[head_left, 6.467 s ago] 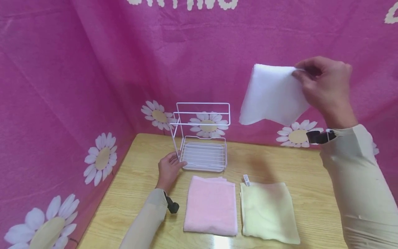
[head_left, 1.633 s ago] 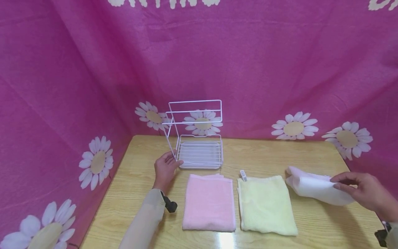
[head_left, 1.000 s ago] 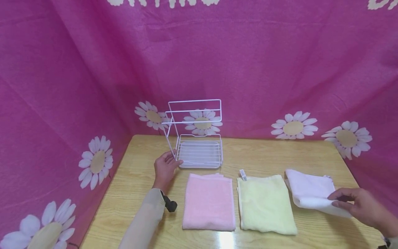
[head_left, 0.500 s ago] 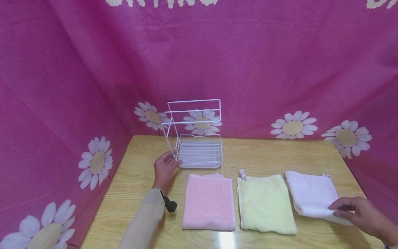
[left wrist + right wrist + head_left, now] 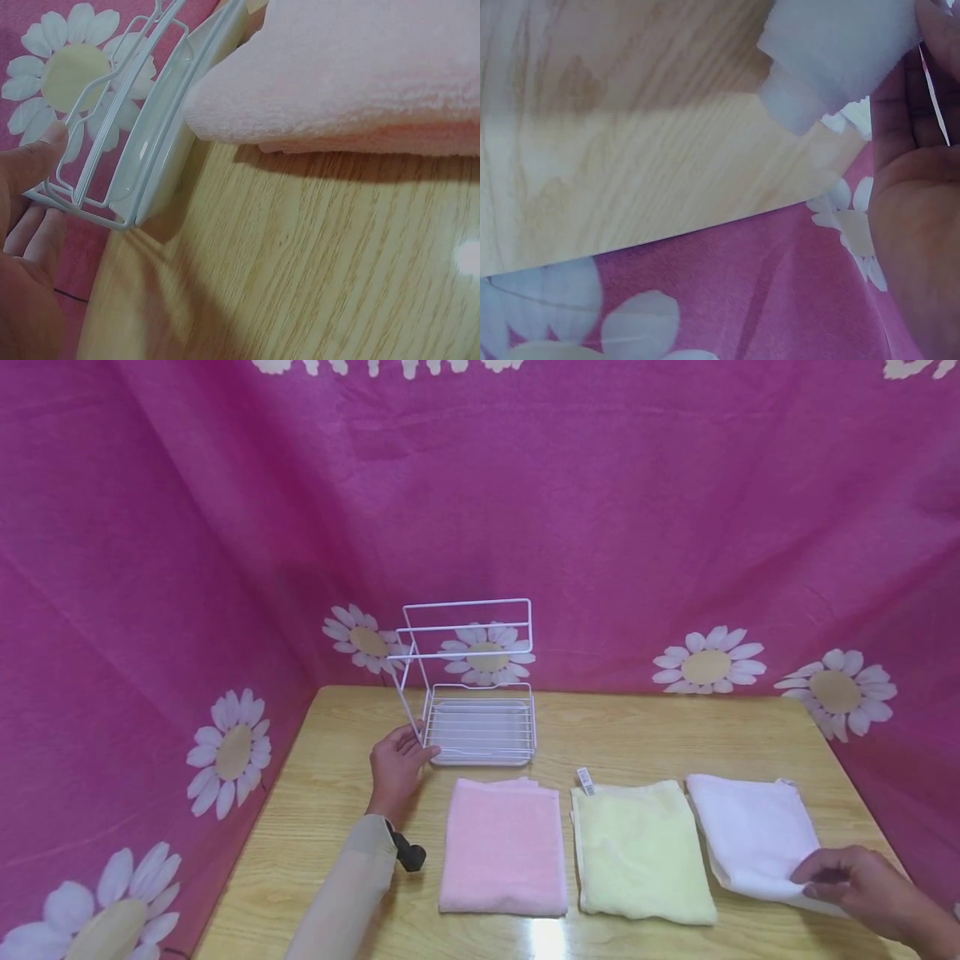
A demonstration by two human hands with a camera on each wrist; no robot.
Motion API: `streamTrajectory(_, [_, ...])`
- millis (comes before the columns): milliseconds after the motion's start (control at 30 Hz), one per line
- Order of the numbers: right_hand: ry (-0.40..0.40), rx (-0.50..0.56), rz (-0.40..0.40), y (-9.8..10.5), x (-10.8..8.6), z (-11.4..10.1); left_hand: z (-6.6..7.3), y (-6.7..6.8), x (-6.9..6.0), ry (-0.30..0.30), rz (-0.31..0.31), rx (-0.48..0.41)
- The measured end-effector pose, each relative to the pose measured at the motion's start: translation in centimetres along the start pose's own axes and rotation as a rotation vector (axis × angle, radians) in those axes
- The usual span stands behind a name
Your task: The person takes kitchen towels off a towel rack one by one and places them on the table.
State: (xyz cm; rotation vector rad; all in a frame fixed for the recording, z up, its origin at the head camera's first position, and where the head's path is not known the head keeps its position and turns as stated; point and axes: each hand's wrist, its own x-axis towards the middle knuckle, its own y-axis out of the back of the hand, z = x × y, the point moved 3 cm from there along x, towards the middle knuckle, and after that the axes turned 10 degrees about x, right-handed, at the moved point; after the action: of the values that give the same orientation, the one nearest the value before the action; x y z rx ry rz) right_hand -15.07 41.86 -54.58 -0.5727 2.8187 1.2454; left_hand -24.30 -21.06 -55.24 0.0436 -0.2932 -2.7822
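Observation:
A white wire rack with a pale tray in its base stands at the back left of the table. My left hand holds its lower left corner; in the left wrist view the thumb lies over a wire, fingers beneath. A folded white towel lies at the right. My right hand pinches its near right corner, which is slightly raised. In the right wrist view, the hand has the hanging cloth at its fingertips. Between the hands lie a folded pink towel and a folded yellow towel.
The wooden table backs onto a pink cloth printed with daisies, which also rises at the left and right. A white tag sticks out from the yellow towel's far edge.
The white towel, earlier held up in the air by my right hand, has come down and flattened onto the table. My right hand has moved lower and nearer. The left hand stays at the rack.

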Motion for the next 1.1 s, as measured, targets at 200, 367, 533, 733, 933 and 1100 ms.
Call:
streamTrajectory(200, [0.184, 0.038, 0.015, -1.0, -0.3, 0.6, 0.1, 0.0, 0.0, 0.005, 0.001, 0.0])
streamTrajectory(367, [0.282, 0.07, 0.038, -1.8, -0.3, 1.0, 0.1, 0.0, 0.0, 0.013, 0.001, 0.006])
streamTrajectory(533, [0.465, 0.118, 0.067, -2.9, -0.3, 1.0, 0.2, 0.1, 0.0, 0.012, 0.004, -0.001])
streamTrajectory(733, [0.448, 0.085, 0.1, -3.3, -0.4, 1.1, 0.2, 0.1, 0.0, -0.017, -0.005, -0.032])
streamTrajectory(933, [0.424, 0.082, 0.104, -3.5, -0.4, 1.2, 0.2, 0.1, 0.2, -0.036, -0.015, -0.053])
streamTrajectory(1100, [0.339, 0.073, 0.059, -3.4, -0.4, 1.6, 0.2, 0.1, 0.2, -0.039, -0.014, -0.042])
